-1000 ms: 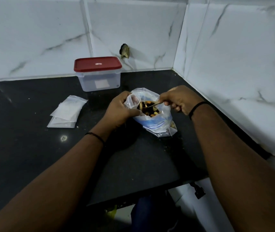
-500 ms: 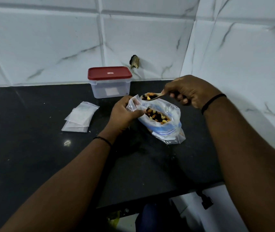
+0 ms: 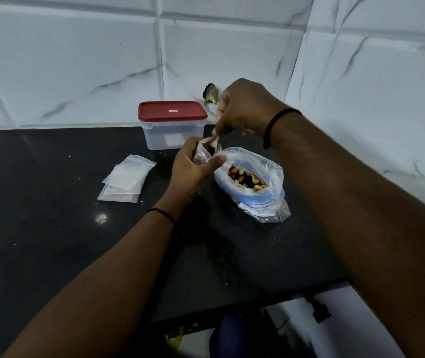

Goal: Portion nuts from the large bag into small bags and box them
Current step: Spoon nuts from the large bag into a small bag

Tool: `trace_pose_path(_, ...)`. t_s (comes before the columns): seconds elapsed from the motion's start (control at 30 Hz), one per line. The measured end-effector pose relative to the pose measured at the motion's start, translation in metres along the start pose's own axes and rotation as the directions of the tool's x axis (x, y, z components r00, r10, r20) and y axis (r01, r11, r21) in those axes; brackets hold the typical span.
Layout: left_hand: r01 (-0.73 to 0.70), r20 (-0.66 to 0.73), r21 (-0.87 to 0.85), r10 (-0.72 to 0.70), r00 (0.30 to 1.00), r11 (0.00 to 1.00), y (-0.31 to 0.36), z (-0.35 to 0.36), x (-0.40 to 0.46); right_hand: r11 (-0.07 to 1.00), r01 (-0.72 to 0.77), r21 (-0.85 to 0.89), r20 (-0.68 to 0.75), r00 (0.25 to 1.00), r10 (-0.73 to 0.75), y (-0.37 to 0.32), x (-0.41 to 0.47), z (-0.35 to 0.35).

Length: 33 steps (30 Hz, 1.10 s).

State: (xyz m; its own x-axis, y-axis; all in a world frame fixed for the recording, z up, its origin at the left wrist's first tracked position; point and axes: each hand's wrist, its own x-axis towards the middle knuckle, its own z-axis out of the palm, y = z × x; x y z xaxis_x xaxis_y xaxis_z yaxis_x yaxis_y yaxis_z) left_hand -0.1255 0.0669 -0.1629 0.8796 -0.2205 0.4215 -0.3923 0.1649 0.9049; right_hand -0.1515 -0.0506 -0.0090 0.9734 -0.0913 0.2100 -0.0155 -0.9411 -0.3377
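the left hand point(image 3: 193, 167) held a small bag point(image 3: 204, 151) open; the right hand point(image 3: 242, 109) gripped a spoon point(image 3: 215, 140) tipping nuts in. next it should return to the large bag point(image 3: 252, 182).

A clear large bag point(image 3: 255, 182) of mixed nuts is sitting open on the counter, a small bag point(image 3: 206, 152) is gaping upright just left, and a red-lidded box point(image 3: 172, 125) is standing shut farther back.

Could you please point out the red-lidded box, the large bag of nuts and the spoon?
red-lidded box point(image 3: 172, 112): head view, top of lid.
large bag of nuts point(image 3: 265, 201): head view, front wall.
spoon point(image 3: 215, 142): head view, handle.
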Motion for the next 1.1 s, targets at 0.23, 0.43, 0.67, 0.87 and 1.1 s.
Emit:
trace_pose_path(0.23, -0.016, -0.045, -0.035, 0.015, 0.999, 0.999, 0.002, -0.005, 0.002, 0.954, 0.138, 0.266, -0.185, 0.979, -0.090, -0.006, -0.009, 0.020)
trace_pose_path(0.43, 0.020, -0.053, 0.020, -0.019, 0.998, 1.000, -0.002, -0.003, 0.000, 0.822, 0.117, 0.557, -0.380, 0.916, 0.127, 0.033, -0.021, 0.020)
trace_pose_path(0.67, 0.036, 0.123, 0.320, -0.079, 0.989, 0.947, -0.014, 0.007, -0.005, 0.819, -0.200, 0.537, -0.273, 0.878, 0.394, 0.113, -0.034, 0.066)
trace_pose_path(0.87, 0.055, 0.145, 0.462, -0.137, 0.980, 0.885, -0.014, 0.012, -0.004, 0.972, -0.144, 0.188, -0.465, 0.858, 0.217, 0.119, -0.034, 0.086)
trace_pose_path(1.1, 0.077, 0.141, 0.506, -0.171, 0.975, 0.859, -0.016, 0.010, -0.001, 0.901, -0.226, 0.371, -0.333, 0.873, 0.356, 0.124, -0.022, 0.102)
